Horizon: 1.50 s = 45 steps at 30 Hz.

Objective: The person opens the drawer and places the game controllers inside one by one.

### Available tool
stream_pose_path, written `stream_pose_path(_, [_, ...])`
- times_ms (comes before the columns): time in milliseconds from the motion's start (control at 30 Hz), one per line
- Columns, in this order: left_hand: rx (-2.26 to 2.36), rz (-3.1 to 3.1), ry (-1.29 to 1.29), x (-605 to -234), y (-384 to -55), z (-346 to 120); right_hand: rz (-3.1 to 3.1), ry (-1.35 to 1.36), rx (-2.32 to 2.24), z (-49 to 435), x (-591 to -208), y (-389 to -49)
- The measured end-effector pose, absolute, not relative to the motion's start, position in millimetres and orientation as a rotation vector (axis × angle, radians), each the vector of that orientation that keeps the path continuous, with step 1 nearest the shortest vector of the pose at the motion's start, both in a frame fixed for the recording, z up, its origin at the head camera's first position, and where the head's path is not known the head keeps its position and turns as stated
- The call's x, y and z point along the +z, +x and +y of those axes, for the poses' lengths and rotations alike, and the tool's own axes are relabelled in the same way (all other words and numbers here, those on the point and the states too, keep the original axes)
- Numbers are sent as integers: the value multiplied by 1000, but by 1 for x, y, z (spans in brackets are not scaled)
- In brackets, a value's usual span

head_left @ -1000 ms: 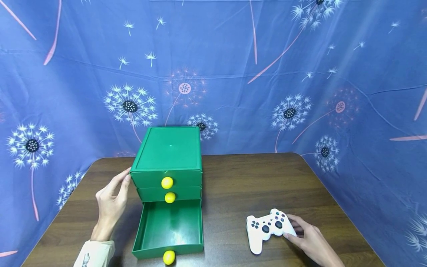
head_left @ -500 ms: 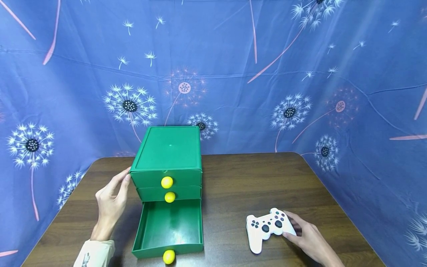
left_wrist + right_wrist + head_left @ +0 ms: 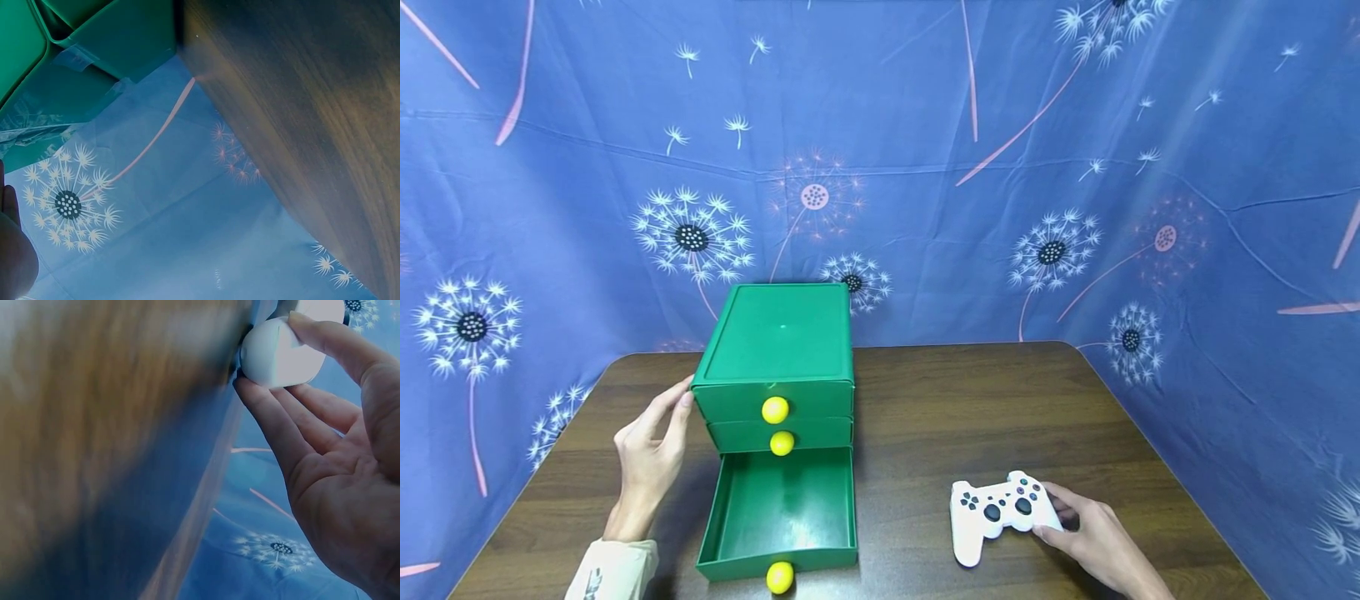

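On the table's right side lies a white game controller (image 3: 1004, 510) with black thumbsticks. My right hand (image 3: 1093, 537) pinches its right grip between thumb and fingers, as the right wrist view confirms on the white grip (image 3: 278, 353). Left of centre stands a green drawer cabinet (image 3: 778, 333) with yellow ball knobs. Its bottom drawer (image 3: 786, 508) is pulled out and holds nothing; the two drawers above are closed. With fairly straight fingers, my left hand (image 3: 651, 450) touches the cabinet's left side near the top front corner. Only a sliver of that hand (image 3: 15, 250) shows in the left wrist view.
A dark wooden table (image 3: 955, 408) carries everything. Behind and beside it hangs a blue cloth (image 3: 925, 233) with dandelion prints. The pulled-out drawer's yellow knob (image 3: 780, 577) juts toward the near side. Clear tape (image 3: 75, 57) shows on the cabinet in the left wrist view.
The controller has shifted slightly left, still in my right hand's grip. My left hand and the cabinet have stayed in place.
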<state>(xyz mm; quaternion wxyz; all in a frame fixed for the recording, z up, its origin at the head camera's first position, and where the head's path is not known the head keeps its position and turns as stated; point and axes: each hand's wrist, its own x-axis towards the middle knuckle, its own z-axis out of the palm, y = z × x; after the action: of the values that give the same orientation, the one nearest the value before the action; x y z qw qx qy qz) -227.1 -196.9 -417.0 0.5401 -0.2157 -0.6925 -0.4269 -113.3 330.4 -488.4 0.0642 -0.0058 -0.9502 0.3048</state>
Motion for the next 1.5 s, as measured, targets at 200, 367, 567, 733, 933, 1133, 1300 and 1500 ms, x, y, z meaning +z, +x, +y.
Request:
stream_pose_path(200, [-1021,-1628,-517,-415,-226,-196,-2793,16,936,325,-490,-109])
stream_pose_path(367, [-1028,-1630,-517,-415,-227,-196,-2723,51,960,318,-492,-106])
stream_pose_path(567, [-1030,-1636,-515,-417,-228,-197,-2706,10,1016,309,-491,-105])
stream_pose_path(733, [-1031,-1635,-518,-417,-228,-196,-2688,-6,985,302,-492,-105])
stream_pose_path(933, [-1027,-1634,-512,-416,-227,-196,-2658,-19,972,294,-491,-105])
stream_pose_path(1133, [-1022,-1640,-509,-416,-227,-196,-2620,-43,1016,283,-488,-107])
stream_pose_path(1300, [-1011,-1649,-499,-415,-226,-195,-2608,-31,1029,276,-487,-109])
stream_pose_path(1500, [-1007,-1648,-499,-416,-228,-197,-2605,-14,1064,267,-485,-112])
